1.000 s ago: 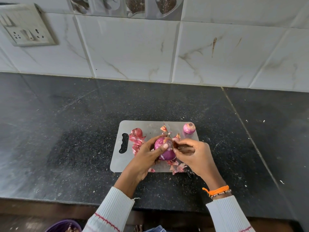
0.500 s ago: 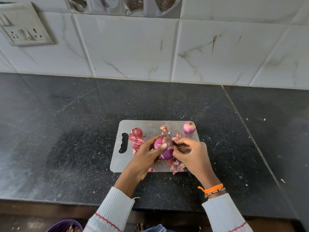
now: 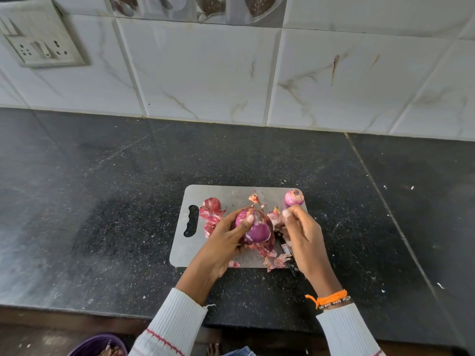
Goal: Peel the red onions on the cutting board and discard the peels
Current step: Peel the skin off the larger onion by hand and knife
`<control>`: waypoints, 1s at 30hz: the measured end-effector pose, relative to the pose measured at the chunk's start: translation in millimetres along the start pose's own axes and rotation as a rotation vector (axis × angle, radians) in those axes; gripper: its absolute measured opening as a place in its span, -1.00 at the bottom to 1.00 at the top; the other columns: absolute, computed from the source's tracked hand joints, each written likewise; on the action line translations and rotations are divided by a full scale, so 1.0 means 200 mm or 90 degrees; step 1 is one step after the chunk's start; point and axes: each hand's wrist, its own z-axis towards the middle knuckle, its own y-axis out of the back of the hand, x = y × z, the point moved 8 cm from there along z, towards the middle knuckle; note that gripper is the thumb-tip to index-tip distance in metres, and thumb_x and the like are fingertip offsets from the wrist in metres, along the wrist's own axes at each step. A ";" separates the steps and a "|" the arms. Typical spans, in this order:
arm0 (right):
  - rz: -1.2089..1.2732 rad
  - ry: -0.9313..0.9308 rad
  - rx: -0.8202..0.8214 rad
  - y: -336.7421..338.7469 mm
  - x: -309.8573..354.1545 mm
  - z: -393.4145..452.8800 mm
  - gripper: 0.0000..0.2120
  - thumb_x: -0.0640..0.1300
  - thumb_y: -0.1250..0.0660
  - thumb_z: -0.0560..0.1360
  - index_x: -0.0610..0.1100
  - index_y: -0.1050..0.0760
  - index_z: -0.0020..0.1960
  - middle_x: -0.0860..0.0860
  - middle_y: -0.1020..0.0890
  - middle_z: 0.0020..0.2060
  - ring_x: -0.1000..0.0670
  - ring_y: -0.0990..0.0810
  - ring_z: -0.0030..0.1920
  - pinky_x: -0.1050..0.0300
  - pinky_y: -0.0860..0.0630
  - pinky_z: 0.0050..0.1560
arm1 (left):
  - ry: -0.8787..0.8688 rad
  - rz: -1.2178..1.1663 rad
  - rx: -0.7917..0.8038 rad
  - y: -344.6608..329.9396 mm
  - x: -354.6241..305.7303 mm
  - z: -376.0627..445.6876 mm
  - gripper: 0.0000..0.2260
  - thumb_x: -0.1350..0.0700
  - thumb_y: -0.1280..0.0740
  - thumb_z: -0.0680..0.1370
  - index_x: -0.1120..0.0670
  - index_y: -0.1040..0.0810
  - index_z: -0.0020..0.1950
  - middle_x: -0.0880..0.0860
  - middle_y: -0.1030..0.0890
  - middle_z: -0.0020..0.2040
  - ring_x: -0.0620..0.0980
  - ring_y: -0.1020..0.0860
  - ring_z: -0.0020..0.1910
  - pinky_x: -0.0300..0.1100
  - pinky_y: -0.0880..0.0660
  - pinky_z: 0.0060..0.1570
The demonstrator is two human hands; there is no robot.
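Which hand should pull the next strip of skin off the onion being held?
Probably the right hand: it sits beside the onion, not gripping it. Whether it pinches a scrap is too blurred to tell. The left hand grips the onion over the cutting board and should steady it.

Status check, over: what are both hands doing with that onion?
Left hand grips onion over board. Right hand beside it, blurred, grip unclear. Peels and knife clutter board.

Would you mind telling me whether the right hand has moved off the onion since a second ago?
Yes. The right hand has pulled away to the right of the held onion, its fingertips now nearer the small onion at the cutting board corner.
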 end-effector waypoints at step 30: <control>-0.065 0.085 -0.031 0.01 0.07 0.06 -0.89 -0.33 -0.39 0.41 -0.14 -0.56 -0.17 0.04 -0.59 -0.21 0.21 -0.55 -0.11 0.49 -0.45 -0.16 | -0.039 0.019 0.016 0.01 0.01 0.07 -0.71 0.08 -0.31 0.46 -0.07 -0.47 0.17 0.07 -0.52 0.18 0.05 -0.57 0.11 -0.30 -0.57 -0.17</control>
